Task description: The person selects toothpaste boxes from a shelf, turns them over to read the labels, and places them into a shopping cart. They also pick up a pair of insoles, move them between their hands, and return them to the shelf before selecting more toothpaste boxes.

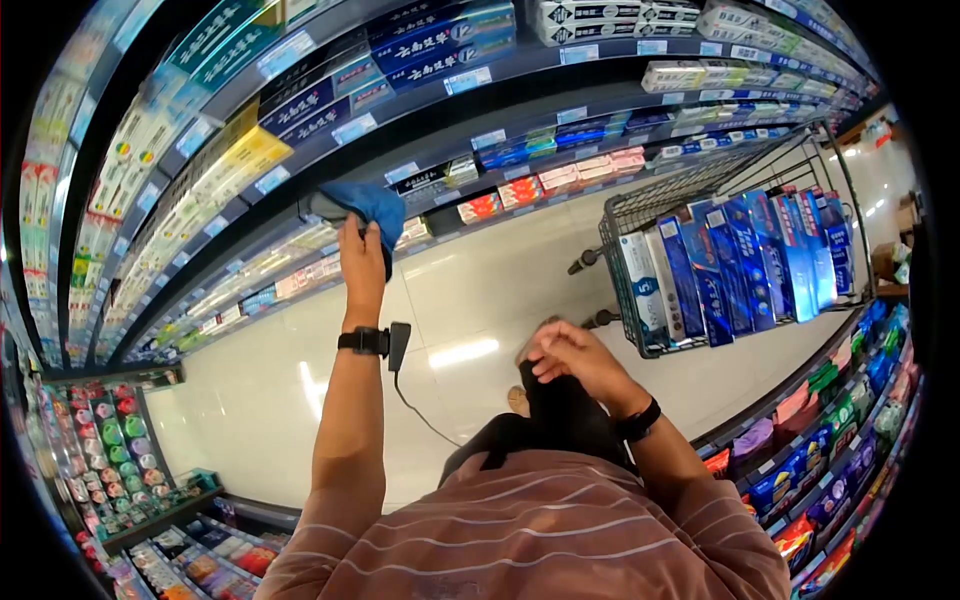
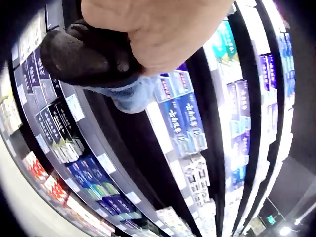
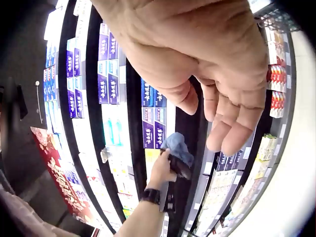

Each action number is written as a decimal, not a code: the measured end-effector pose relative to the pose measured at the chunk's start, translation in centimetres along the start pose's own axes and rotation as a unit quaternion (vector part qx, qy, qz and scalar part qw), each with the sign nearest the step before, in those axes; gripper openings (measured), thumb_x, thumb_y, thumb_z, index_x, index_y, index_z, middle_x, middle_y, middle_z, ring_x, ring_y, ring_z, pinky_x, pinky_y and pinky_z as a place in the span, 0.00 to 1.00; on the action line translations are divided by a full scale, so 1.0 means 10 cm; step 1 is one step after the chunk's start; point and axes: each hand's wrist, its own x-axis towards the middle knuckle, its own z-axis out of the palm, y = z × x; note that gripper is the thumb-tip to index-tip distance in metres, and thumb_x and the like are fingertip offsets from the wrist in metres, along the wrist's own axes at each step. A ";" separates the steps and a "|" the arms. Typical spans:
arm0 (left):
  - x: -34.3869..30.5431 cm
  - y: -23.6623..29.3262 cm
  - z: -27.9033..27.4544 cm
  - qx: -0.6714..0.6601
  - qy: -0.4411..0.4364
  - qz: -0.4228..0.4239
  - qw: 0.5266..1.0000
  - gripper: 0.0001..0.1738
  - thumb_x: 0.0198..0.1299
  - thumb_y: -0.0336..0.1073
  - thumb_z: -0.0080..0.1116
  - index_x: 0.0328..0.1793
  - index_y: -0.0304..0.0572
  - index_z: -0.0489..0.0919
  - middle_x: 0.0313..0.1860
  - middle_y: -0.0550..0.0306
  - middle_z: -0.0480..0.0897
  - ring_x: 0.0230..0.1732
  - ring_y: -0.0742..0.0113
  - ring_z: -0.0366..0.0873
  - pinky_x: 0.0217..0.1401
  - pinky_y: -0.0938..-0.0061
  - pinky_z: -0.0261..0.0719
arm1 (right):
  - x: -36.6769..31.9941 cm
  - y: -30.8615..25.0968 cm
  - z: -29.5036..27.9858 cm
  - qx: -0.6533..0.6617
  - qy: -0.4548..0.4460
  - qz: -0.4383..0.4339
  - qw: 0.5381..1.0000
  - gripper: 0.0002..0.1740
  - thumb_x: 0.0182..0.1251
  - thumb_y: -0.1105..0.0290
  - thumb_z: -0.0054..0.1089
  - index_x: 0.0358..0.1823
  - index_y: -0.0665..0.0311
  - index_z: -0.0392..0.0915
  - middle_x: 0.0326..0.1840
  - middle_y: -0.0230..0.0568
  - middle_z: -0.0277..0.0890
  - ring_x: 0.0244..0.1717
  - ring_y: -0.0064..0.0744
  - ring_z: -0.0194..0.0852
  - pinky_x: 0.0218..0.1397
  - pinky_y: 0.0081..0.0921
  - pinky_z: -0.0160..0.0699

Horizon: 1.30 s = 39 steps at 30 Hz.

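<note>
A blue and dark grey cloth [image 1: 378, 208] is gripped by my left hand [image 1: 360, 262], in front of a dark shelf level. In the left wrist view, the left hand [image 2: 165, 32] covers part of the cloth's dark section [image 2: 79, 58], and a blue fold [image 2: 132, 96] hangs beneath. My right hand [image 1: 585, 365] is held over the floor near my legs, its fingers loosely bent with nothing in them. From the right wrist, the right hand [image 3: 212, 64] shows large and empty, with the left hand [image 3: 162, 172] and blue cloth [image 3: 175, 144] beyond it.
Shelves of boxed goods [image 1: 430, 45] stretch across the front and left. A wire cart [image 1: 650, 352] holding several blue and white boxes [image 1: 740, 260] stands at the right. More shelves with colourful packages [image 1: 800, 475] line the lower right, and a rack of round items [image 1: 115, 440] stands at the left.
</note>
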 end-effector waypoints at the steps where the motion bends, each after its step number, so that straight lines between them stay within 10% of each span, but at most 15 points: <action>1: 0.23 -0.16 0.12 0.022 0.014 0.034 0.999 0.29 0.72 0.41 0.53 0.72 0.27 0.68 0.61 0.31 0.75 0.62 0.36 0.73 0.67 0.57 0.70 | 0.09 0.03 0.00 0.001 -0.001 0.011 1.000 0.14 0.79 0.64 0.53 0.55 0.66 0.74 0.46 0.43 0.81 0.41 0.31 0.83 0.45 0.27 0.85; 7: 1.28 -1.42 0.86 0.017 0.089 -0.070 0.993 0.35 0.73 0.45 0.53 0.80 0.37 0.60 0.74 0.28 0.63 0.74 0.33 0.62 0.76 0.56 0.63 | 0.43 0.18 -0.26 0.033 0.007 0.088 0.996 0.15 0.79 0.62 0.53 0.54 0.67 0.73 0.45 0.42 0.81 0.39 0.29 0.84 0.44 0.26 0.86; 16: 1.66 -2.18 1.63 0.368 -0.165 -0.059 0.913 0.43 0.73 0.69 0.31 0.76 0.43 0.68 0.81 0.42 0.61 0.81 0.43 0.56 0.80 0.46 0.52 | 0.24 0.55 -0.72 0.129 0.166 0.113 0.971 0.18 0.77 0.58 0.55 0.52 0.68 0.74 0.43 0.46 0.80 0.40 0.33 0.83 0.46 0.28 0.85; 19: 1.88 -1.36 1.94 0.363 -0.149 -0.224 0.892 0.48 0.70 0.74 0.26 0.73 0.39 0.72 0.77 0.41 0.68 0.81 0.43 0.58 0.81 0.51 0.54 | 0.22 0.73 -0.67 0.158 0.187 0.106 0.964 0.20 0.78 0.56 0.54 0.53 0.69 0.73 0.43 0.47 0.80 0.39 0.34 0.83 0.46 0.29 0.86; 24: 1.96 0.27 3.04 0.263 -0.247 -0.080 0.929 0.47 0.69 0.70 0.28 0.56 0.33 0.84 0.62 0.34 0.80 0.66 0.39 0.75 0.67 0.53 0.70 | 0.30 1.08 -0.52 0.217 0.206 0.114 0.947 0.14 0.78 0.63 0.54 0.53 0.67 0.73 0.43 0.43 0.81 0.39 0.32 0.83 0.45 0.26 0.85; 26: 1.93 0.56 3.80 0.172 -0.296 0.050 0.938 0.43 0.68 0.68 0.34 0.51 0.35 0.85 0.54 0.34 0.83 0.55 0.39 0.81 0.58 0.52 0.74 | 0.30 1.14 -0.48 0.228 0.220 0.109 0.942 0.14 0.78 0.63 0.55 0.53 0.67 0.73 0.42 0.42 0.81 0.39 0.31 0.83 0.46 0.25 0.85; 29: 1.71 1.01 4.69 0.103 -0.203 0.386 0.894 0.30 0.71 0.55 0.42 0.73 0.48 0.72 0.73 0.45 0.73 0.72 0.48 0.70 0.70 0.49 0.65 | 0.25 1.22 -0.46 0.232 0.245 0.117 0.934 0.14 0.78 0.63 0.55 0.53 0.67 0.73 0.42 0.42 0.81 0.38 0.30 0.83 0.45 0.25 0.84; 33: 1.80 1.12 4.37 0.153 -0.323 0.222 0.907 0.30 0.73 0.53 0.43 0.77 0.53 0.67 0.79 0.50 0.66 0.79 0.50 0.61 0.76 0.46 0.57 | 0.11 1.23 -0.50 0.263 0.270 0.103 0.920 0.13 0.78 0.64 0.55 0.53 0.66 0.73 0.43 0.42 0.81 0.38 0.30 0.83 0.45 0.25 0.85; 39: 1.47 0.64 3.58 0.249 -0.248 0.134 0.926 0.37 0.72 0.62 0.44 0.81 0.53 0.61 0.79 0.40 0.62 0.79 0.40 0.58 0.76 0.38 0.56 | 0.16 1.27 -0.72 0.296 0.273 0.073 0.912 0.11 0.78 0.66 0.54 0.53 0.66 0.73 0.43 0.41 0.81 0.37 0.30 0.83 0.44 0.26 0.85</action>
